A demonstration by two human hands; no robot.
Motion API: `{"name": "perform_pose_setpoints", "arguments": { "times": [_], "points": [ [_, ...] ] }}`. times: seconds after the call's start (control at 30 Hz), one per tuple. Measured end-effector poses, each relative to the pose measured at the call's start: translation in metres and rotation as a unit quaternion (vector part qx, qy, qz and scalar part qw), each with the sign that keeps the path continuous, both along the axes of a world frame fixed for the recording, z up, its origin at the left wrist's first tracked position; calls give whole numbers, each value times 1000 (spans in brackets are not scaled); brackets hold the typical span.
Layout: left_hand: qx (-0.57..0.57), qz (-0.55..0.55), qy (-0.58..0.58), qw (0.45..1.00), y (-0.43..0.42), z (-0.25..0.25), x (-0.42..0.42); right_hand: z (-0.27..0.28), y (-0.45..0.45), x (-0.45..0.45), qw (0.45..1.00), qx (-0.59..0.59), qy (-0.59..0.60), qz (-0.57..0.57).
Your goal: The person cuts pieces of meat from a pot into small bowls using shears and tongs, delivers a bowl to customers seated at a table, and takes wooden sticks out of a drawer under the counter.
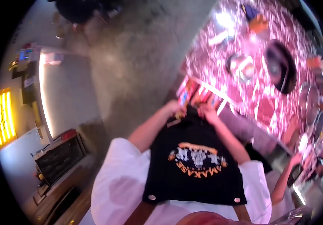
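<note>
My left hand [177,108] is closed in front of my body, its fingers curled and slightly blurred. Close beside it, my right hand [207,111] is also closed; what the fingers of either hand hold is too blurred to make out. Just beyond both hands lie red and orange packets [201,96], one with a blue and white mark, in what looks like an open drawer or box [217,91] at the counter's edge. A small yellowish piece [178,117] shows under my left hand. The black apron [195,183] with a printed logo covers my front.
A pink-lit patterned counter [260,108] stretches to the right, bearing a shiny metal bowl [241,68], a dark pan [280,67] and a round clear or metal dish [308,103]. Another person's hand [296,159] is near a white plate [303,142]. Grey floor [142,56] lies left.
</note>
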State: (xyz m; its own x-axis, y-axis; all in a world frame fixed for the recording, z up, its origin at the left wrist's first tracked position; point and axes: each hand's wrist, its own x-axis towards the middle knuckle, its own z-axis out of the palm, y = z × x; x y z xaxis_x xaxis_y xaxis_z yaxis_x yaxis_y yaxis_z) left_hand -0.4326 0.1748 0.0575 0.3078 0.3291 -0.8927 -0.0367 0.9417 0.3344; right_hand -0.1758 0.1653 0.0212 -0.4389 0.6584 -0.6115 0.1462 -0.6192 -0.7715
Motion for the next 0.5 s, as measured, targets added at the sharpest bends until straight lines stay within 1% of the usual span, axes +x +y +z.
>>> {"name": "perform_pose_setpoints", "arguments": {
  "times": [0.03, 0.07, 0.1, 0.13, 0.17, 0.23, 0.27, 0.33, 0.37, 0.43, 0.47, 0.5],
  "points": [
    [-4, -12, -22, 1000, -3, -4, -2, 32, 6, -11, 997, -51, 6, -63],
    [-67, 31, -31, 997, -11, -6, 0, 47, -4, -18, 992, -103, -28, -71],
    [-53, 38, -28, 997, -9, 7, -1, 51, 7, -28, 987, -133, -56, -75],
    [-28, 30, -37, 998, -12, 12, -1, 46, 11, -35, 985, -146, -50, -80],
    [-55, 37, -30, 997, -16, 6, -2, 45, 6, -40, 983, -158, -46, -85],
    [-27, 37, -18, 999, -19, 20, 0, 49, 10, -54, 981, -167, -41, -91],
    [-33, 37, -18, 999, -26, 17, 2, 51, 10, -62, 981, -166, -66, -77],
    [26, 2, 15, 1000, -28, 11, 4, 47, 14, -77, 980, -161, -108, -36],
    [25, 2, 15, 1000, -29, 12, 8, 45, 14, -85, 980, -162, -108, -36],
    [98, -25, -9, 995, -32, 15, 14, 43, 15, -99, 982, -73, -176, -11],
    [97, -59, -21, 993, -32, 15, 11, 40, 15, -99, 982, -74, -176, -11],
    [98, -59, -20, 993, -33, 15, 10, 37, 16, -99, 984, -104, -142, -38]
  ]
}}
